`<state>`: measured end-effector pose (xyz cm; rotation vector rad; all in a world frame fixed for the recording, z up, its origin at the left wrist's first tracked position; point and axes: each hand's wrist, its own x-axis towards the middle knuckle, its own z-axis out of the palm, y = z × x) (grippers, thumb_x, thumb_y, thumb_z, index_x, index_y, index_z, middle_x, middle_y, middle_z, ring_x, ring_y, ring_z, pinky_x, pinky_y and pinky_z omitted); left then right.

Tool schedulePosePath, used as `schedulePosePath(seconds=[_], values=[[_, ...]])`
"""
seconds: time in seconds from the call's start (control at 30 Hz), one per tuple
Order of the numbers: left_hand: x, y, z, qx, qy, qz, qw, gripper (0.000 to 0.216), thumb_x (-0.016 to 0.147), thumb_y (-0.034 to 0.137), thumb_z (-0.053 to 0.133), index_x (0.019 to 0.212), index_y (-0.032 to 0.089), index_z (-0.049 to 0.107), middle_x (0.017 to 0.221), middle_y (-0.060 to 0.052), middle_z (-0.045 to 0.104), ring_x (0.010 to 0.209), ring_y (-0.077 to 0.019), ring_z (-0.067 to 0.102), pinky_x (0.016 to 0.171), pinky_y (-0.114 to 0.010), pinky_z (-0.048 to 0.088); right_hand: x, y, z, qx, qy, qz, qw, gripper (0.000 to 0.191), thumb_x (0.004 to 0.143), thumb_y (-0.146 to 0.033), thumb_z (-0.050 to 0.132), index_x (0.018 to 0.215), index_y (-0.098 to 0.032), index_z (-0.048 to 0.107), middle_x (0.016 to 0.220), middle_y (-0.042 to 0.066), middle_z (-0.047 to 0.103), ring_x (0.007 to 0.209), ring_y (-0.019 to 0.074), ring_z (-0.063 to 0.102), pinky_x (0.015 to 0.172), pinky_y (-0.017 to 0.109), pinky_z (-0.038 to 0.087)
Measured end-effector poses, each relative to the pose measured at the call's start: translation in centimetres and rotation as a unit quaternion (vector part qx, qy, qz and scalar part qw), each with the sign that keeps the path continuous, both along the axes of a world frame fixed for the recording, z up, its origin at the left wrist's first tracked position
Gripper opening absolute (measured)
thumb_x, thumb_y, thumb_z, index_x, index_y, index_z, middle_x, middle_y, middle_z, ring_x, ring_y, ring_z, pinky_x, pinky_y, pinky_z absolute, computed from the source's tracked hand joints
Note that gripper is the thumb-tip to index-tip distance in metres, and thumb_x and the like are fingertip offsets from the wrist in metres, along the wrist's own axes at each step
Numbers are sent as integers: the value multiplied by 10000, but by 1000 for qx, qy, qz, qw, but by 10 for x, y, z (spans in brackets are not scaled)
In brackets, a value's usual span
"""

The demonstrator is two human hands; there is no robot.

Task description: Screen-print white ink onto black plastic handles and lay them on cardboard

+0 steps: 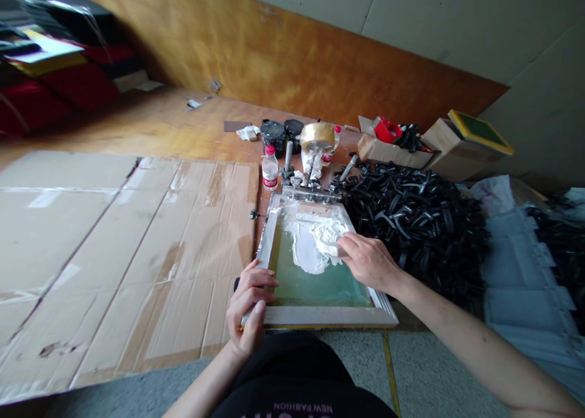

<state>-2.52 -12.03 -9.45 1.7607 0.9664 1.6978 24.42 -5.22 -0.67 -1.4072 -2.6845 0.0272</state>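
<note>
Black shirt with pink lettering (301,400) fills the bottom edge, so the person is sitting or crouching right up against the work. Just past that is a silver-framed printing screen with green mesh (320,278), lying flat and hinged at its far end into a metal clamp fixture (311,189), which I'd guess is what keeps it registered in one spot.

Left hand (249,305) is curled over the near-left corner of the frame, fingers on top of the rail and thumb along the edge, closed on it. Looks like it's there to pin the frame down so it doesn't shift. Right hand (368,261) is out over the mesh, fingers pinched on a small white-smeared scraper (331,247), whose edge sits in a thick patch of white ink (311,244) spread over the far half of the mesh. Near half of the mesh is bare green.

Supplies are lined up behind the clamp within arm's reach: a small clear plastic bottle with a red label (270,168), two black round tubs (283,134), and a roll of tan tape (317,136). Off to the right is a big heap of black plastic curved parts (411,217), touching the right side of the frame, with open cardboard boxes (397,147) behind it. Flattened brown cardboard sheets (119,253) cover the floor to the left, probably laid there to protect it.
</note>
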Motion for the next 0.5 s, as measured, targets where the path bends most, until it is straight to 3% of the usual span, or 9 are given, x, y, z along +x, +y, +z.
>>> schedulePosePath(seconds=[0.17, 0.3, 0.5], values=[[1, 0, 0, -4, -10, 5, 1000, 217, 889, 220, 444, 782, 195, 632, 895, -65, 661, 959, -240, 607, 1045, -579, 369, -5, 37, -18, 7, -20, -44, 999, 47, 908, -159, 548, 872, -188, 556, 919, 51, 648, 886, 184, 607, 700, 259, 384], [2, 1, -1, 0, -12, 5, 1000, 217, 889, 225, 446, 787, 198, 636, 897, -56, 661, 962, -235, 608, 1055, -564, 365, -2, 57, -10, 7, -5, -71, 997, 71, 926, -239, 576, 875, -191, 567, 948, 40, 657, 897, 173, 615, 708, 246, 378], [1, 0, -4, -3, -4, 10, 1000, 224, 890, 241, 452, 777, 196, 640, 901, -56, 671, 956, -235, 621, 1056, -560, 374, 3, 62, -10, -17, -43, -108, 993, 96, 939, -271, 546, 927, -184, 585, 1010, 63, 664, 930, 190, 627, 715, 253, 379]])
